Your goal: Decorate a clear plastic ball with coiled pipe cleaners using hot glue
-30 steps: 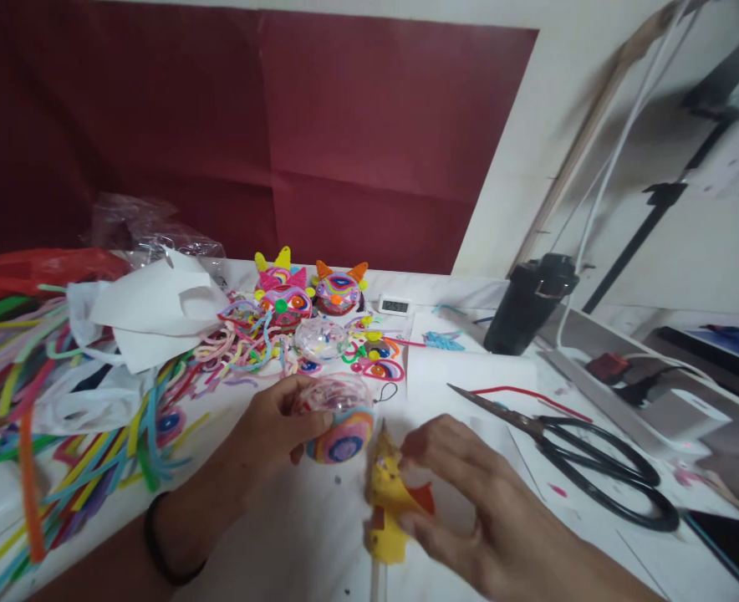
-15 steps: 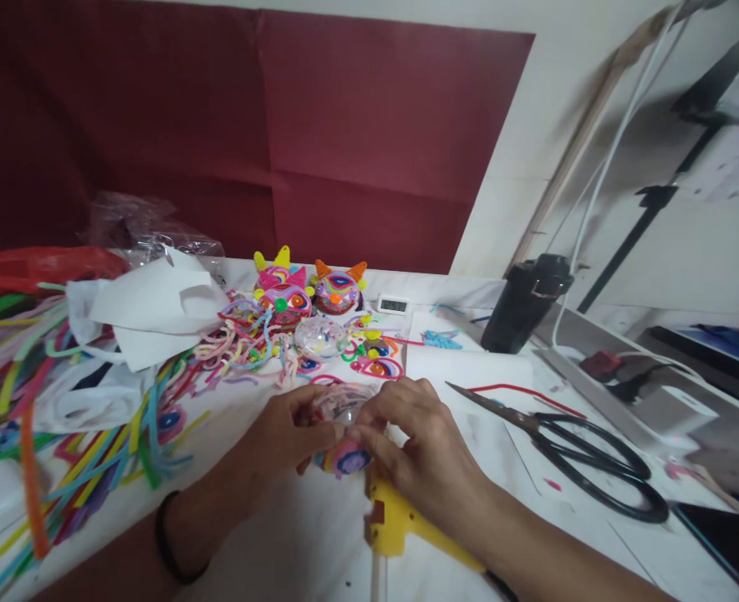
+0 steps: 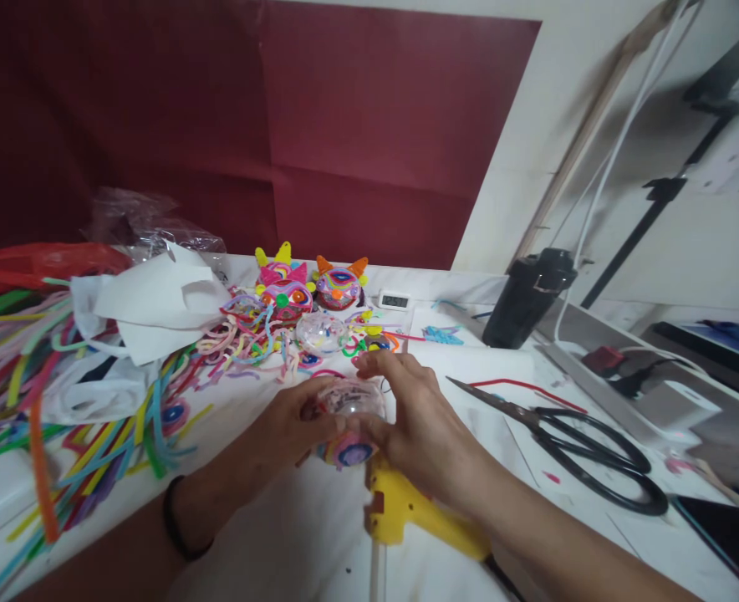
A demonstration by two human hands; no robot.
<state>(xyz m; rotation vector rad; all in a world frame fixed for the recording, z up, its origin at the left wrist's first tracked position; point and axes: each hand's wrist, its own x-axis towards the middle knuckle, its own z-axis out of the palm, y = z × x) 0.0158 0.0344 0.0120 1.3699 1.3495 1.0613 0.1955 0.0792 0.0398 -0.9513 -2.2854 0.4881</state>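
Between my hands is a clear plastic dome (image 3: pixel 358 400), with a colourful coiled pipe-cleaner piece (image 3: pixel 349 452) on its near side, purple at the centre. My left hand (image 3: pixel 303 422) grips the dome's left side, thumb in front and fingers partly hidden behind. On the right, my right hand (image 3: pixel 416 414) curves round the dome; its thumb touches the near side and its forefinger arches over the far rim. Under the right wrist lies a yellow glue gun (image 3: pixel 423 510). Just beyond the hands sits another clear dome (image 3: pixel 321 333) with coloured bits.
Many pipe cleaners (image 3: pixel 109 443) spread across the left, with white paper (image 3: pixel 156 305) on them. Finished animal-face ornaments (image 3: pixel 341 287) stand at the back beside a small digital display (image 3: pixel 394 299). Black-handled scissors (image 3: pixel 586 443), a black bottle (image 3: pixel 528 298) and a phone (image 3: pixel 726 535) are to the right.
My right hand has loosened from a pinch at the dome's near edge; its fingers have spread and risen over the far rim. My left hand keeps its hold.
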